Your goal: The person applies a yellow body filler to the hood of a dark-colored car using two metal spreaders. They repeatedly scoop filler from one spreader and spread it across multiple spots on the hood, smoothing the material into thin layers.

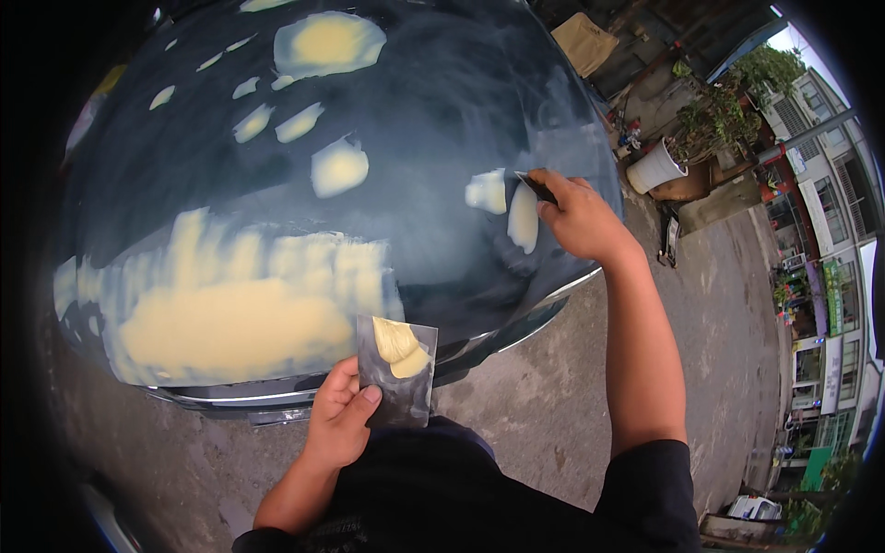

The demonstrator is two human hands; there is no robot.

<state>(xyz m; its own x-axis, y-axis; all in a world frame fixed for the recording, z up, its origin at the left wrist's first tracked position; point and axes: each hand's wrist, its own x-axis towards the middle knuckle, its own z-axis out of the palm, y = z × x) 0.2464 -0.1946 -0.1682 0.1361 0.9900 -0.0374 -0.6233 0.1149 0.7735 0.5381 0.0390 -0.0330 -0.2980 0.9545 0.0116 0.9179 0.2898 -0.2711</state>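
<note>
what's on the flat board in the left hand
Pale yellow paste lies on the upper part of the board, whose lower part looks smeared. The left hand covers part of the edge; the surface under the hand and paste is hidden.

Carrier: dark, curved vehicle panel (433,147). Directly on it, pale yellow paste, clock face centred on panel: broad, streak-edged patch (235,323) at 7 to 8 o'clock; rounded patch (330,44) at 12; smaller dabs (300,123) at 10 to 11; squarish patch (339,170) near centre; paired patches (486,192) at 3.
</note>
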